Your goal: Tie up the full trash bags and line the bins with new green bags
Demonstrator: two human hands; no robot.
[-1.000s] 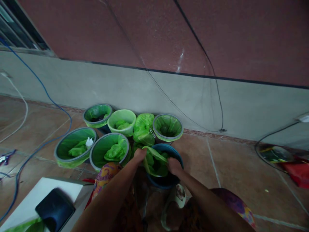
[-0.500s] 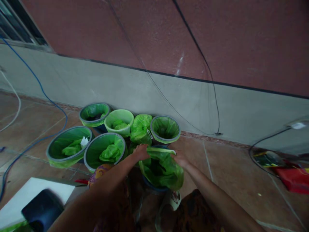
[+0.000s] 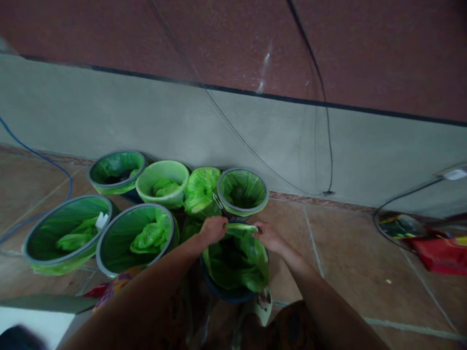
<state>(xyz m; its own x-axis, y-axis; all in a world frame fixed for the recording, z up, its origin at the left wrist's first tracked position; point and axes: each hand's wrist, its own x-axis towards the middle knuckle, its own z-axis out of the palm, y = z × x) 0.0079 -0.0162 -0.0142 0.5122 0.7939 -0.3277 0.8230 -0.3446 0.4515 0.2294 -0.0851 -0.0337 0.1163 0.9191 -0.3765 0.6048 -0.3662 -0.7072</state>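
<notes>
A green plastic bag (image 3: pixel 237 270) hangs open inside a dark blue bin (image 3: pixel 228 294) on the floor between my feet. At the far side of the bag's mouth, my left hand (image 3: pixel 215 229) pinches its rim. My right hand (image 3: pixel 269 236) grips the same rim a short way to the right, so the edge is stretched between them. The near part of the bag sags within the bin's rim. Just beyond my hands stands another bin with a grey ring (image 3: pixel 243 192), lined with a green bag.
Several lined bins, among them a grey-rimmed one (image 3: pixel 136 240) and a light green one (image 3: pixel 162 183), stand to the left. A puffed green bag (image 3: pixel 202 191) sits among them by the wall. Cables hang down the wall; a red package (image 3: pixel 440 253) lies at right.
Both hands have kept hold of the bag's rim. The bag has sunk lower and opened wider inside the bin. My view has tilted down and closer.
</notes>
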